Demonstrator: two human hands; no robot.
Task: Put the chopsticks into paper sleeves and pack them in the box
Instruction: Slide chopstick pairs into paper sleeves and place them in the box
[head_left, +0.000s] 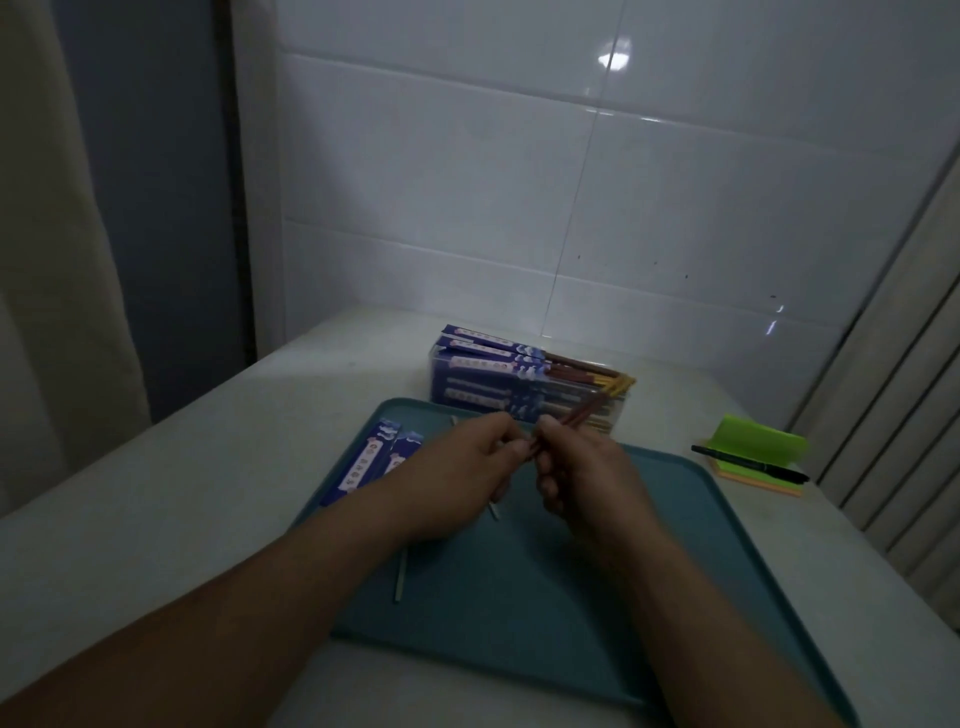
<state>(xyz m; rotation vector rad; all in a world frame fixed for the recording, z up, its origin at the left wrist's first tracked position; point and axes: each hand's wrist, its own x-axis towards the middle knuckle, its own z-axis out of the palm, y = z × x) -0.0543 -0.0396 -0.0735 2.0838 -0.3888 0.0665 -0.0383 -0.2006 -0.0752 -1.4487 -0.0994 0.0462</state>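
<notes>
Box (493, 395) and tray (519, 597) sit on table (156, 519) before tiled wall (675, 208).

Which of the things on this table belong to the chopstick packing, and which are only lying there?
Belong to the job:
- chopsticks, pinched by the left hand and the right hand
- paper sleeves on the tray
- box holding sleeved pairs
- loose grey stick on the tray

Only lying about:
- sticky notes
- black pen resting on them

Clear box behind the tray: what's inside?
The clear box holds stacked purple-sleeved chopsticks, brown ends protruding. The right hand holds chopsticks across part of its front; lower layers are unclear.
</notes>
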